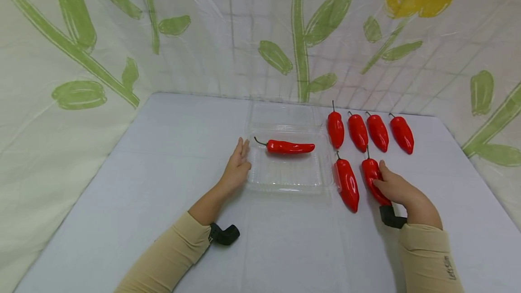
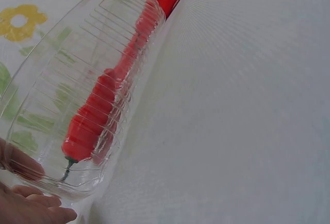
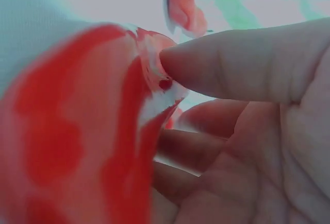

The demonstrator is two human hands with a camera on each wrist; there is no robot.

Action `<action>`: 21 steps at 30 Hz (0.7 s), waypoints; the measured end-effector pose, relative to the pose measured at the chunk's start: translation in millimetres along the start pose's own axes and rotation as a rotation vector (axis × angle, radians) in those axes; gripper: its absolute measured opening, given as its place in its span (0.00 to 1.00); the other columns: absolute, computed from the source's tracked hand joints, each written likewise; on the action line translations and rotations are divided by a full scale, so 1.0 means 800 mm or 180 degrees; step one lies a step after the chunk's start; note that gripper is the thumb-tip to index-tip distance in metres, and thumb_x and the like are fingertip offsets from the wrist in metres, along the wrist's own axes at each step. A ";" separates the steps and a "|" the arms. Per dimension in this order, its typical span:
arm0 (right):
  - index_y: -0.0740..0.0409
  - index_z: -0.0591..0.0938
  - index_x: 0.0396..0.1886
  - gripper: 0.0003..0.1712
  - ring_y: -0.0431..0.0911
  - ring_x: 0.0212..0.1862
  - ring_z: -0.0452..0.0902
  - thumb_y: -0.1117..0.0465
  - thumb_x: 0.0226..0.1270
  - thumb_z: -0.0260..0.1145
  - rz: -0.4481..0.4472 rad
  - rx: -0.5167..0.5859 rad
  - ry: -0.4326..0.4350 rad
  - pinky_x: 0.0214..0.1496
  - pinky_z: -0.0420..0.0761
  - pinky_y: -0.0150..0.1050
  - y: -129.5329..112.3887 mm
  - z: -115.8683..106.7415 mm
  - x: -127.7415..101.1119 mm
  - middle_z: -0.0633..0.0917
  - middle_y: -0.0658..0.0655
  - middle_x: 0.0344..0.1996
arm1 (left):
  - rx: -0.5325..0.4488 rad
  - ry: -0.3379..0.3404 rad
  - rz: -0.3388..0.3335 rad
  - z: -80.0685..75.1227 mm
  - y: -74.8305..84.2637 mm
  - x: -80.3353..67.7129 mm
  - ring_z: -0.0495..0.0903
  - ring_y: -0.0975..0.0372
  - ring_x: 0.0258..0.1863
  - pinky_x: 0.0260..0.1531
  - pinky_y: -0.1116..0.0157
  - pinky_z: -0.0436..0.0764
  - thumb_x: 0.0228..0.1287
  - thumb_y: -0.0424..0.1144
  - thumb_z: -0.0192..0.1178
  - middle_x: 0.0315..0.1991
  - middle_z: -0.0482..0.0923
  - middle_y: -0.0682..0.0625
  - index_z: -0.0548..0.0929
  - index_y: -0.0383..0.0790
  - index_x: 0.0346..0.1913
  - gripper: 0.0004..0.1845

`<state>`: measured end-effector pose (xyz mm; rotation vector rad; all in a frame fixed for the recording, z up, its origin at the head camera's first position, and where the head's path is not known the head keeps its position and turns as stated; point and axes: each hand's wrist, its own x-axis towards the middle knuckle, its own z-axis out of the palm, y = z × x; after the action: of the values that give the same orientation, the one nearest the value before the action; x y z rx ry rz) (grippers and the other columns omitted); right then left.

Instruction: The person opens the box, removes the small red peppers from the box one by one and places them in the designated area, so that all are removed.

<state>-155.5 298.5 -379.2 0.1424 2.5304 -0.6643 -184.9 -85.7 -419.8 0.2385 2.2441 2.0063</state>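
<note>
My left hand (image 1: 235, 168) is at the left rim of a clear hinged plastic box (image 1: 285, 177), its lid folded back. In the left wrist view my fingers (image 2: 44, 207) are outside the rim, with another digit showing through the plastic, pinching the edge. One red chili pepper (image 1: 290, 147) lies crosswise inside the box, stem to the left. To the right of the box my right hand (image 1: 396, 186) grips another red pepper (image 1: 371, 169) between thumb and fingers. The right wrist view shows this pepper (image 3: 77, 131) up close, the thumb (image 3: 206, 62) pressing its side.
A red pepper (image 1: 347, 185) lies against the box's right side. Several more red peppers (image 1: 376, 132) are in a row behind, their stems pointing away. The white table (image 1: 183, 130) ends at a curtain (image 1: 203, 49) with painted flowers.
</note>
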 end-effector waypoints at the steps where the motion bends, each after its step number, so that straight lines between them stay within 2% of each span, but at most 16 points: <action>1: 0.70 0.31 0.69 0.48 0.75 0.62 0.48 0.50 0.69 0.50 0.0007 -0.0003 0.0002 0.57 0.63 0.69 0.000 0.000 0.000 0.48 0.81 0.65 | 0.0002 0.0001 -0.0004 0.000 0.000 0.000 0.42 0.52 0.74 0.71 0.53 0.43 0.54 0.20 0.36 0.75 0.41 0.41 0.33 0.31 0.72 0.42; 11: 0.70 0.30 0.69 0.50 0.75 0.63 0.46 0.48 0.69 0.51 -0.0016 -0.0012 0.0025 0.58 0.62 0.69 -0.003 -0.001 -0.001 0.47 0.81 0.66 | 0.0015 0.0002 -0.0004 0.001 0.000 0.000 0.42 0.53 0.74 0.72 0.53 0.43 0.54 0.20 0.36 0.75 0.41 0.41 0.33 0.31 0.72 0.41; 21: 0.68 0.31 0.70 0.55 0.71 0.60 0.52 0.46 0.65 0.56 0.0019 -0.0001 0.0029 0.53 0.74 0.61 -0.003 0.001 -0.002 0.52 0.80 0.64 | 0.0020 0.0003 -0.0001 0.001 0.000 0.001 0.42 0.53 0.74 0.72 0.53 0.42 0.56 0.20 0.36 0.75 0.41 0.42 0.33 0.31 0.72 0.41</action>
<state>-154.0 295.9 -378.0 0.1531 2.5379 -0.6625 -185.4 -85.2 -419.7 0.2377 2.2512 2.0000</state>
